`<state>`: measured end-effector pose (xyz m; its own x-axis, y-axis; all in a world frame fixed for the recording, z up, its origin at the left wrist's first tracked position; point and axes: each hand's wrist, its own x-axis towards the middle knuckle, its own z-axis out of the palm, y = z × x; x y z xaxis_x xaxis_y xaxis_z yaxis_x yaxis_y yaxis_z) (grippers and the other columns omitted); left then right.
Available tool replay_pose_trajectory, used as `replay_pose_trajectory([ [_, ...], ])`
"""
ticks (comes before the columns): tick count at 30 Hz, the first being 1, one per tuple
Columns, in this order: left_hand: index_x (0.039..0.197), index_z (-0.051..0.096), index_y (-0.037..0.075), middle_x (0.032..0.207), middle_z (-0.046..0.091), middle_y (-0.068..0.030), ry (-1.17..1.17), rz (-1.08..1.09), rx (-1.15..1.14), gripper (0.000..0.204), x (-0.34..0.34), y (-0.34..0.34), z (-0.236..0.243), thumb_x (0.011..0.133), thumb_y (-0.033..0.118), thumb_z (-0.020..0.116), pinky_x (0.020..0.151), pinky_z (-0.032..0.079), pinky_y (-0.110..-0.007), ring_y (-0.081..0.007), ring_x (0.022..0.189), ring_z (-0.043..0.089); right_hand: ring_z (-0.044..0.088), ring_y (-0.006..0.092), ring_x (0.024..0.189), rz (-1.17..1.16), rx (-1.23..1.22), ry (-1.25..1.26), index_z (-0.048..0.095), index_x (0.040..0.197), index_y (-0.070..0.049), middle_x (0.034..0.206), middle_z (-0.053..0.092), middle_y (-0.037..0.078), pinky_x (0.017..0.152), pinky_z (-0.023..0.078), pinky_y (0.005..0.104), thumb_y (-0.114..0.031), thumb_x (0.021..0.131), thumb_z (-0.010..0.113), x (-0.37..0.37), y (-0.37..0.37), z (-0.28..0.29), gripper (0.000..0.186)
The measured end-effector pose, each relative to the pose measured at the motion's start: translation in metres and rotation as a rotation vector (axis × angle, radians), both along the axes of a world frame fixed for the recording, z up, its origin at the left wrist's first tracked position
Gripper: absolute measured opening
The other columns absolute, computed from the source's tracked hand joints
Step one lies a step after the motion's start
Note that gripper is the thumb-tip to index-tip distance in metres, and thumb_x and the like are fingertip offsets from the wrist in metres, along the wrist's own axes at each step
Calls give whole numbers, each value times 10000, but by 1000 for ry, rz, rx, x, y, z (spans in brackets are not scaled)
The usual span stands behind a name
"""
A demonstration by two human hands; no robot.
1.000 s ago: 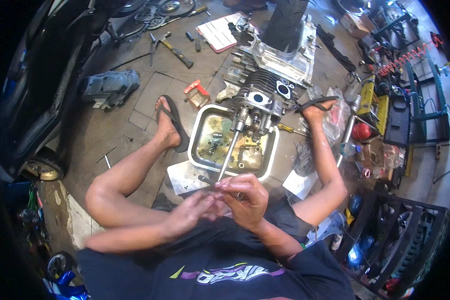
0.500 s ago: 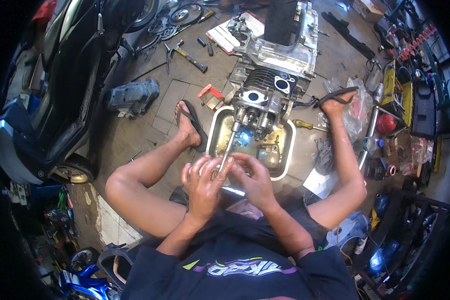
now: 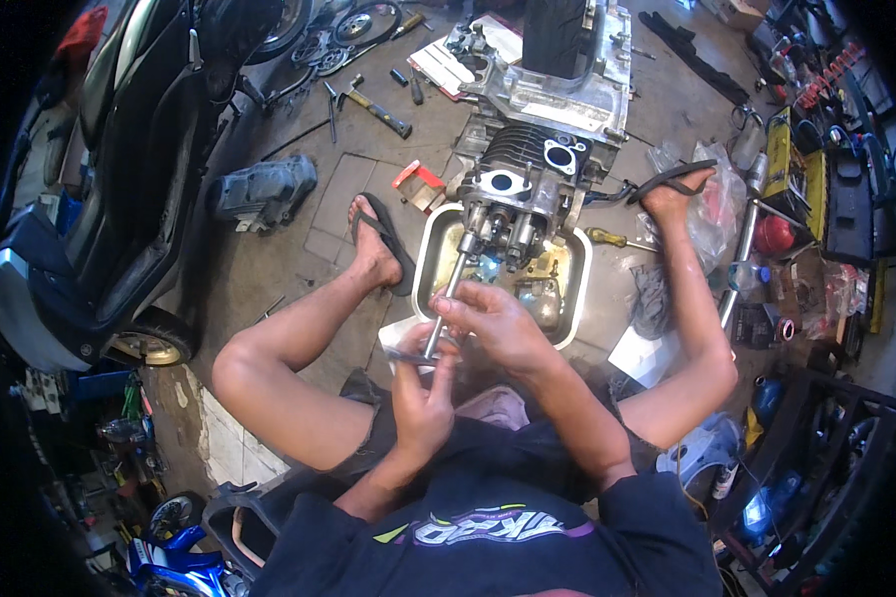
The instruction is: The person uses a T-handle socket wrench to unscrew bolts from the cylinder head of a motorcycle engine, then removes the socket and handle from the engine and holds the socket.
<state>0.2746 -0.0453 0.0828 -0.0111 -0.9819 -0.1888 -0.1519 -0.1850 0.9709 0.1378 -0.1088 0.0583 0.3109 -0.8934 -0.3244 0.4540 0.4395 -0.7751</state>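
Observation:
A T-handle socket wrench (image 3: 454,289) slants from my hands up to the front of a small engine (image 3: 513,189), its socket end against the cylinder head. My left hand (image 3: 423,403) is closed around the wrench's crossbar at the near end. Higher up, my right hand (image 3: 503,326) pinches the shaft between thumb and fingers. Beneath the cylinder head is a light-rimmed metal pan (image 3: 575,298) with oily liquid and a part in it. The exact spot where the socket meets the engine is too small to make out.
My feet flank the pan. A screwdriver (image 3: 617,239) lies right of it, a red box (image 3: 420,186) left. Farther left are a hammer (image 3: 376,111) and a dark engine cover (image 3: 265,192). A scooter (image 3: 119,179) stands at far left; a toolbox (image 3: 794,174) sits right.
My left hand has dropped lower and turned, so the crossbar now shows. My right hand has moved up and left onto the shaft.

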Motion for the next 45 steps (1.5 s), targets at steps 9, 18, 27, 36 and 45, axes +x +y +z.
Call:
replay_pose_trajectory([
  [9,1362,440,3,1106,530,-88,176,10,41,474,37,20,-2,929,105,602,922,433,-379,-236,1049,532,527,54,719,38,-28,-20,640,1098,2,799,603,-2,641,409,222,-316,953,636,1,-8,-5,350],
  [18,1035,679,91,1043,530,-116,-853,-140,-893,378,29,-17,-6,708,-83,601,835,421,-350,-242,956,526,527,63,704,10,52,-67,616,1155,4,922,647,36,655,448,209,-232,951,649,-8,-11,4,314],
  [27,1203,483,18,1049,547,-109,315,151,-7,300,-5,4,-14,933,80,599,826,439,-305,-185,950,549,513,52,698,-14,55,-122,613,1168,-14,931,651,37,657,454,209,-217,951,646,-4,-11,-7,300],
  [36,1273,509,-10,1031,511,-101,-165,32,-182,380,31,19,-15,926,140,551,864,427,-350,-228,982,514,505,48,702,-54,76,-132,592,1204,-10,942,650,14,666,448,194,-193,964,622,-3,-15,-1,303],
  [45,1361,494,25,1177,483,-153,-549,-239,-453,535,24,-16,-8,887,186,683,979,374,-425,-286,1114,446,495,56,700,-89,100,-167,582,1218,28,952,642,52,653,428,185,-147,959,616,-6,-16,2,314],
])
